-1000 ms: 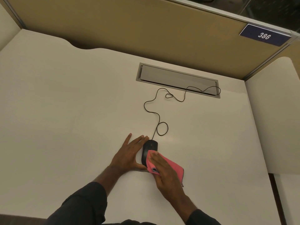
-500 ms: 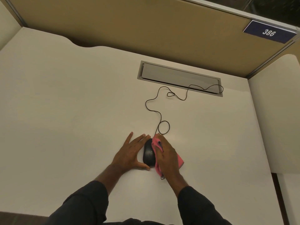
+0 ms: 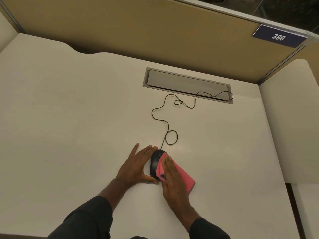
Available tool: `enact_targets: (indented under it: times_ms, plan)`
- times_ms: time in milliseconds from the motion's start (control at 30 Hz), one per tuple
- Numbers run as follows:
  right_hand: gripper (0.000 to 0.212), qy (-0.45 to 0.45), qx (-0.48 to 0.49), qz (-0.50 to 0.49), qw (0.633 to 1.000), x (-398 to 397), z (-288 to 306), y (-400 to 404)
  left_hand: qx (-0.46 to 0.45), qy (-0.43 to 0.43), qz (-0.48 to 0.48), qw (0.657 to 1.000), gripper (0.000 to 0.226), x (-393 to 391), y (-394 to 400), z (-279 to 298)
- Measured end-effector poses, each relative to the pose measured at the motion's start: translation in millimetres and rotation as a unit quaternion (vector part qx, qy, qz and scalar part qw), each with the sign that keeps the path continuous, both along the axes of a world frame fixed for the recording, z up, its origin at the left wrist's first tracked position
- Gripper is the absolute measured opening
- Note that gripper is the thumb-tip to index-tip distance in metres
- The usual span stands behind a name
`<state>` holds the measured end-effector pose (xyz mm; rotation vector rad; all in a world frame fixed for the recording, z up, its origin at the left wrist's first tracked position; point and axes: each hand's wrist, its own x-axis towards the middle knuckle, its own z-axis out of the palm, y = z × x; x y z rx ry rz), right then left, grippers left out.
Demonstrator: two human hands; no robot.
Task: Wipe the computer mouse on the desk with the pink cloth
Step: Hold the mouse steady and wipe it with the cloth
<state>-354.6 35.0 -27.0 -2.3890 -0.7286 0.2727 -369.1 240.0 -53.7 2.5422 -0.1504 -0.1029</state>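
Right hand [image 3: 174,180] slid back toward the body since half a second ago, cloth trailing off the mouse's right flank again.
Mouse [image 3: 155,163] sits on the tabletop [image 3: 69,118], long axis running away from the person, cord [image 3: 168,128] leading off its far end. Left hand [image 3: 136,164] lies flat just beside its left side, fingers [image 3: 146,150] spread wide, thumb at the near end, bracing not gripping. Right hand is on top, fingers straight and together, pressing the pink cloth [image 3: 183,176] onto the mouse's right half. Mouse lies directly under and left of those fingertips; next stroke likely runs along its length.
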Motion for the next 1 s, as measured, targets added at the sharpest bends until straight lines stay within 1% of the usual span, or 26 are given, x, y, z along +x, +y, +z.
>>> enact_targets:
  times_ms: [67,133,233,300,433,567,667,833,1000]
  plan:
    - [0.075,-0.045,-0.026,0.015,0.999,-6,-2,-3,-0.005,0.0,0.005,1.0,0.122,-1,0,-1]
    - [0.076,-0.061,-0.042,0.026,0.997,-13,-1,-5,-0.012,0.001,0.01,1.0,0.12,-2,-1,-1]
    - [0.078,-0.104,-0.091,0.041,0.99,-20,-3,-8,-0.02,0.004,0.011,1.0,0.119,-2,-1,-1]
    - [0.078,-0.112,-0.091,0.045,0.988,-21,-3,-10,-0.021,0.001,0.012,1.0,0.118,-2,-1,-1]
    - [0.073,-0.089,-0.06,0.043,0.993,-12,-3,-11,-0.017,0.003,0.01,1.0,0.119,-2,-1,-2]
    - [0.064,0.007,0.014,-0.012,1.0,5,0,-6,-0.001,0.004,0.001,1.0,0.122,0,1,-2]
    - [0.063,0.039,0.029,-0.033,0.998,21,1,-1,0.002,0.004,-0.003,1.0,0.123,0,1,-3]
    - [0.061,0.059,0.025,-0.035,0.997,47,0,9,-0.002,0.008,-0.002,1.0,0.123,1,2,-4]
    - [0.062,0.053,0.028,-0.035,0.998,45,-3,10,-0.005,0.006,-0.001,1.0,0.123,0,1,-3]
